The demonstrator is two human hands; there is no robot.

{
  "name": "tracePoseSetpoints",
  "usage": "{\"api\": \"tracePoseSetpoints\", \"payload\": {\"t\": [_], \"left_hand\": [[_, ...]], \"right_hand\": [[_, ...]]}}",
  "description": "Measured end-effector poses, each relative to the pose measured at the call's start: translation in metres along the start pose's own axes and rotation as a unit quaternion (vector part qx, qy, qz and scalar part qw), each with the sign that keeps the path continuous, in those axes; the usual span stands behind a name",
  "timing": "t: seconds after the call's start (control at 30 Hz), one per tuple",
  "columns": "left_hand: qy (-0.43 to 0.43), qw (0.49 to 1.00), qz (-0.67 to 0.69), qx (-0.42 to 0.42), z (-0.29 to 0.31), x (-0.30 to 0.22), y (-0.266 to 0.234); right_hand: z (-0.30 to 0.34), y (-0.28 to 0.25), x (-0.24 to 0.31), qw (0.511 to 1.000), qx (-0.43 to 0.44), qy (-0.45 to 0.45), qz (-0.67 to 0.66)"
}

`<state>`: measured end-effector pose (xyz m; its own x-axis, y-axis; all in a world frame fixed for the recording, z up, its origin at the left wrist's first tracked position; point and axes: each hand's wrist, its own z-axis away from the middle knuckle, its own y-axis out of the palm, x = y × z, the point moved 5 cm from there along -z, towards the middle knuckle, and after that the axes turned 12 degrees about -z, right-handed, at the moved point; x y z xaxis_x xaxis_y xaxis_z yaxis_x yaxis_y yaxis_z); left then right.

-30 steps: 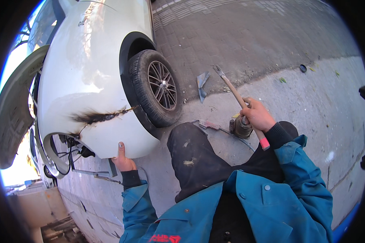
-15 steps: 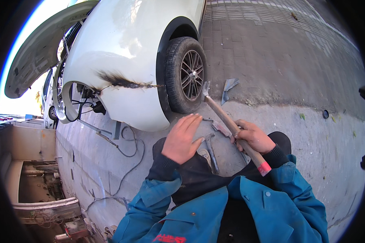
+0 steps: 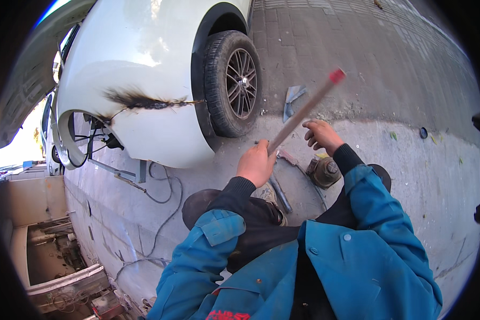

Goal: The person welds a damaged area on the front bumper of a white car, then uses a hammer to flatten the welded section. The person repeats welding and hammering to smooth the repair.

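A wooden-handled hammer is held in my left hand, which is closed around it at the lower end. Its red-tipped handle end points up and away to the right; the head is hidden by the hand. My right hand is off the handle, just right of it, with fingers loosely curled, apart and holding nothing. Beyond the hands stands a white car fender with a black scorched tear running to the wheel arch. The tyre is right beside it.
On the concrete lie a dark metal bar-like tool, a worn reddish tool and a grimy round metal device. A bent metal scrap rests past the wheel. A cable winds at left, near an open pit.
The hammer has passed from my right hand to my left and turned end for end, its red tip now pointing away. My right hand has let go. The view has shifted slightly.
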<state>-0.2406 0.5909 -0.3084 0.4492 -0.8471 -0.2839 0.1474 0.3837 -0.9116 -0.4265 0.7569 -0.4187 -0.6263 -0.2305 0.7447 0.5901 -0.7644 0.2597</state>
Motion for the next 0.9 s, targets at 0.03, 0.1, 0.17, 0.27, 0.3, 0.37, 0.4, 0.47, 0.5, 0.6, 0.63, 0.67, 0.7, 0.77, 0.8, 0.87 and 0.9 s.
{"api": "tracePoseSetpoints", "payload": {"t": [0.03,0.1,0.17,0.27,0.3,0.37,0.4,0.47,0.5,0.6,0.63,0.67,0.7,0.77,0.8,0.87,0.9], "left_hand": [[-0.04,0.998,0.039,-0.001,0.003,0.0,0.006],[-0.062,0.981,0.185,0.002,0.012,-0.006,0.016],[-0.163,0.885,0.427,0.086,0.026,-0.01,0.035],[-0.191,0.805,0.555,0.089,0.045,-0.019,0.039],[-0.211,0.778,0.583,0.103,0.051,-0.02,0.041],[-0.219,0.759,0.604,0.103,0.06,-0.02,0.04],[-0.216,0.75,0.617,0.098,0.063,-0.019,0.038],[-0.228,0.75,0.615,0.086,0.069,-0.017,0.034],[-0.228,0.745,0.623,0.076,0.071,-0.018,0.032],[-0.237,0.728,0.642,0.039,0.077,-0.019,0.026],[-0.255,0.722,0.642,0.036,0.08,-0.018,0.025],[-0.264,0.711,0.651,0.033,0.082,-0.02,0.024],[-0.28,0.692,0.664,0.031,0.084,-0.02,0.025],[-0.282,0.688,0.669,0.028,0.087,-0.023,0.024],[-0.284,0.68,0.675,0.027,0.088,-0.024,0.025],[-0.29,0.667,0.686,0.021,0.091,-0.028,0.027],[-0.292,0.66,0.691,0.016,0.092,-0.031,0.028]], "right_hand": [[-0.027,-0.004,-0.014,0.997,-0.015,-0.011,0.081],[-0.073,-0.008,-0.054,0.976,-0.04,0.036,0.209],[-0.106,0.001,-0.087,0.879,-0.035,-0.066,0.472],[-0.135,0.019,-0.155,0.853,0.018,0.014,0.522],[-0.135,0.027,-0.174,0.839,0.025,0.009,0.543],[-0.132,0.036,-0.206,0.835,-0.009,0.023,0.55],[-0.131,0.037,-0.218,0.839,-0.019,0.039,0.542],[-0.128,0.036,-0.233,0.845,-0.038,0.045,0.531],[-0.13,0.033,-0.238,0.838,-0.049,0.056,0.54],[-0.144,0.031,-0.242,0.817,-0.039,0.02,0.575],[-0.149,0.033,-0.243,0.816,-0.02,-0.003,0.578],[-0.153,0.034,-0.247,0.81,-0.003,-0.01,0.587],[-0.155,0.035,-0.25,0.8,0.004,-0.018,0.6],[-0.154,0.039,-0.255,0.796,0.015,-0.058,0.602],[-0.153,0.04,-0.257,0.791,0.02,-0.053,0.609],[-0.149,0.041,-0.252,0.786,0.032,-0.073,0.612],[-0.148,0.037,-0.249,0.779,0.034,-0.041,0.625]]}}
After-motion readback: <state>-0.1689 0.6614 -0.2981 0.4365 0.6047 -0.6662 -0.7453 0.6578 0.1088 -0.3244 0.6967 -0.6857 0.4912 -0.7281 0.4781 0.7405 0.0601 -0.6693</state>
